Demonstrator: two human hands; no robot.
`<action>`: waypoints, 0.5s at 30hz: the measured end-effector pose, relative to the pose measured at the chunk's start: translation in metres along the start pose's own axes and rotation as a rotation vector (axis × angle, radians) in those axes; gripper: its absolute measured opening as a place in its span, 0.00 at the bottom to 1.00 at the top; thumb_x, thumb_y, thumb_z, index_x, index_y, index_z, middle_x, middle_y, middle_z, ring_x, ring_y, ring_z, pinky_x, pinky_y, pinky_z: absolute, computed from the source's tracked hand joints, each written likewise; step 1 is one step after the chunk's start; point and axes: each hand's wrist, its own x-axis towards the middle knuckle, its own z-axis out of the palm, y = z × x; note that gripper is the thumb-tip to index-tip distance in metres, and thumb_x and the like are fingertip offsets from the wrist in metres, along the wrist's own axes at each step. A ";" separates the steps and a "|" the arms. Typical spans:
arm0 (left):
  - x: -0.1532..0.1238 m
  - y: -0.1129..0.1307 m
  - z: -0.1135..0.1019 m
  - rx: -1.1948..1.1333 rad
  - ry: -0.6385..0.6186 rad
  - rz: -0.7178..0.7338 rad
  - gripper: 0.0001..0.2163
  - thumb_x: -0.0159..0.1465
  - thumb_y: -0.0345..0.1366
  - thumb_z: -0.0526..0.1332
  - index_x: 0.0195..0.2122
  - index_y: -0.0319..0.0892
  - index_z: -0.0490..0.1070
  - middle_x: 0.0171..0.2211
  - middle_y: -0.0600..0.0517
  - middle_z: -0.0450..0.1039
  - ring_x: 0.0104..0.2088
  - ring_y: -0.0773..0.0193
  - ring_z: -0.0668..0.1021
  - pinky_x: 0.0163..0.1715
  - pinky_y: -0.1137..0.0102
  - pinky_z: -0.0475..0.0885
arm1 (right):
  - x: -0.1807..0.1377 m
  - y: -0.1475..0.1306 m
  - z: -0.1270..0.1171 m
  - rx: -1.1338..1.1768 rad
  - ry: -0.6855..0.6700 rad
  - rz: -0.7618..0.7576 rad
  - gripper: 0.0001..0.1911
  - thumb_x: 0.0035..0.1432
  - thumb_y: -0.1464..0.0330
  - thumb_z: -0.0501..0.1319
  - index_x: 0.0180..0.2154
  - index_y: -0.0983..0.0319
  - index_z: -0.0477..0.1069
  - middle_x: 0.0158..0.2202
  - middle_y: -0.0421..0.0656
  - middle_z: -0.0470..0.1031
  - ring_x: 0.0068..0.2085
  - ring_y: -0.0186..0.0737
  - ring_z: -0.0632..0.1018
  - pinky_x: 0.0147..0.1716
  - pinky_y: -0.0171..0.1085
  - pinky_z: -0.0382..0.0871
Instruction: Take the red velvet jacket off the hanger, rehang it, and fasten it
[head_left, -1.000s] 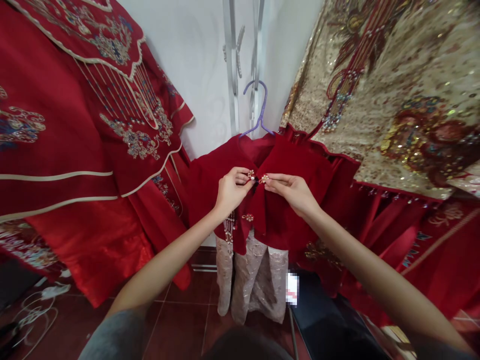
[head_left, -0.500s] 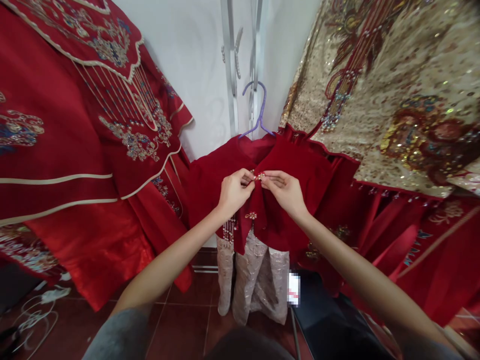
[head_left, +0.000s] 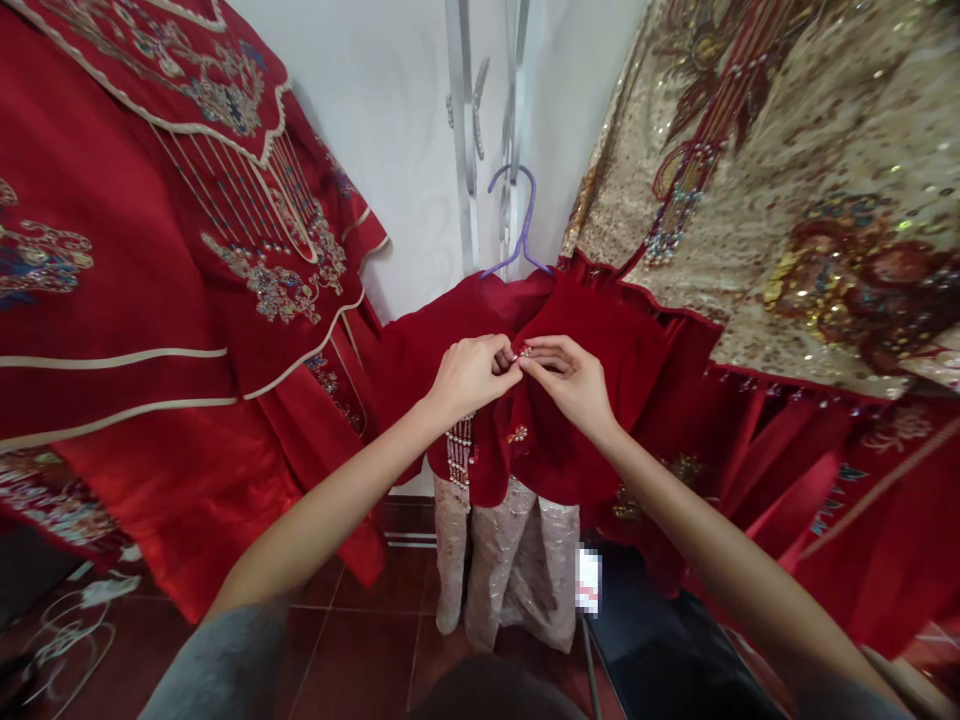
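Note:
A short dark-red velvet jacket [head_left: 600, 330] hangs on a purple hanger [head_left: 526, 215]. Both of my hands meet at its front opening. My left hand [head_left: 474, 375] pinches one side of a beaded frog button [head_left: 524, 351], thumb against curled fingers. From the other side, my right hand [head_left: 568, 377] grips the same button between thumb and fingertips. The fingers partly cover it, so I cannot tell whether it is fastened. Lower on the front edge sits another beaded frog button [head_left: 518, 434]. A beaded tassel [head_left: 459, 450] dangles below my left hand.
An embroidered red robe [head_left: 150, 300] hangs at left, a gold sequined garment [head_left: 810, 200] at right. Behind the jacket stands a metal rack [head_left: 461, 120]. Pale shiny fabric [head_left: 499, 570] hangs beneath it. White cables [head_left: 82, 620] lie on the tiled floor [head_left: 367, 640].
My left hand has shifted slightly right and turned, closer to my right hand. The jacket's front edge and the lower button have swung a little to the right.

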 end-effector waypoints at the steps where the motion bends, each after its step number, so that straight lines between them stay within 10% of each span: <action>1: 0.001 -0.001 -0.001 -0.018 -0.019 0.017 0.04 0.57 0.35 0.62 0.29 0.41 0.72 0.27 0.53 0.78 0.27 0.65 0.79 0.27 0.74 0.70 | 0.001 0.001 -0.001 0.005 -0.001 0.002 0.17 0.49 0.62 0.70 0.41 0.60 0.74 0.39 0.43 0.80 0.41 0.40 0.81 0.45 0.40 0.77; 15: 0.010 -0.008 -0.002 -0.094 -0.062 0.226 0.06 0.60 0.30 0.59 0.29 0.39 0.75 0.24 0.53 0.76 0.24 0.69 0.76 0.26 0.75 0.68 | 0.012 -0.009 -0.012 -0.054 -0.063 0.028 0.17 0.47 0.61 0.71 0.38 0.62 0.76 0.36 0.45 0.81 0.39 0.43 0.82 0.45 0.44 0.78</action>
